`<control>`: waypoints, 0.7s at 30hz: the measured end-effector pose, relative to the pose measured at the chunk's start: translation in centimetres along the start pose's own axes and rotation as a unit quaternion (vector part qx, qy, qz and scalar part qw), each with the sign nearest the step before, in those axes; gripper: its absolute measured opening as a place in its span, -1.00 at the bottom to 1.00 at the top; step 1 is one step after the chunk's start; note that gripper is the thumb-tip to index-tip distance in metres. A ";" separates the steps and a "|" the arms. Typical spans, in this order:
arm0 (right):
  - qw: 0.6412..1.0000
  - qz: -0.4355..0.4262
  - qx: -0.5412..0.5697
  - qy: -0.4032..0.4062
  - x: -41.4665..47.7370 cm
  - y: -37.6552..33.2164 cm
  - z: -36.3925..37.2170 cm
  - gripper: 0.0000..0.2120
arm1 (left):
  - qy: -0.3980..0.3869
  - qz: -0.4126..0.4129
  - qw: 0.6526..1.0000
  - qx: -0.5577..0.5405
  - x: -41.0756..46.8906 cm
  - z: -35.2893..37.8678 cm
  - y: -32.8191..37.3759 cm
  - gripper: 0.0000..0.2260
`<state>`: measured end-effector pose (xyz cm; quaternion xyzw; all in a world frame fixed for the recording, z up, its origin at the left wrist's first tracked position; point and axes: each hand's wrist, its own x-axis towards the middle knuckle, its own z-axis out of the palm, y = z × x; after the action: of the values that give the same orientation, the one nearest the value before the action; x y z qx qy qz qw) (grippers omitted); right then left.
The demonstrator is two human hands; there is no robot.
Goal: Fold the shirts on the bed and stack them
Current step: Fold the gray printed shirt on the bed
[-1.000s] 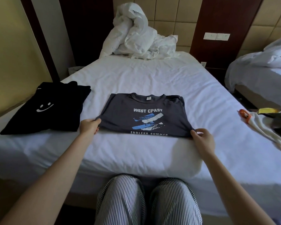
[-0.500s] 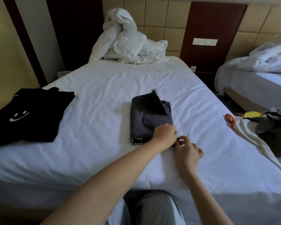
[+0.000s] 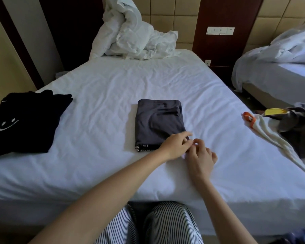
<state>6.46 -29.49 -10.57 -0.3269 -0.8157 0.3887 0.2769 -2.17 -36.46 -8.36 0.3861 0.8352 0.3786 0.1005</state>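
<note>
A crumpled white duvet (image 3: 130, 36) is heaped at the head edge of the bed (image 3: 113, 88). A black shirt (image 3: 25, 120) with a smiley lies at the left edge. A white garment (image 3: 271, 136) trails off the right edge.

The folded grey shirt (image 3: 158, 122) lies mid-bed, toward the near edge. The left hand (image 3: 174, 147) reaches across, fingers loosely stretched and blurred over the shirt's near right corner. The right hand (image 3: 201, 157) sits just beside it on the sheet, fingers curled; I cannot tell whether it pinches cloth.
</note>
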 end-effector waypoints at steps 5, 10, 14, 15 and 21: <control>1.000 0.011 -0.025 -0.005 0.8 0.2 0.7 -0.81 | 0.139 0.123 0.972 0.144 -2.3 -3.8 -4.0 -0.66; 1.000 0.015 -0.009 0.016 0.8 0.9 1.0 -0.87 | 0.056 0.014 0.964 0.261 -5.9 -6.7 -10.0 -0.28; 1.000 0.013 0.000 0.022 0.7 0.6 0.9 -0.82 | 0.047 0.016 0.971 0.235 -6.1 -7.0 -10.1 -0.39; 1.000 0.016 -0.009 0.015 0.8 0.3 0.9 -0.79 | 0.047 0.019 0.976 0.212 -6.0 -7.1 -10.0 -0.50; 0.999 0.034 0.004 0.012 1.1 -0.3 0.7 -0.83 | 0.103 0.013 0.992 0.073 -6.3 -8.0 -8.5 -0.73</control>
<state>5.19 -29.08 -10.51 -0.3578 -0.7994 0.3972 0.2742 -6.40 -49.01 -9.65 0.3623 0.8612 0.3560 -0.0195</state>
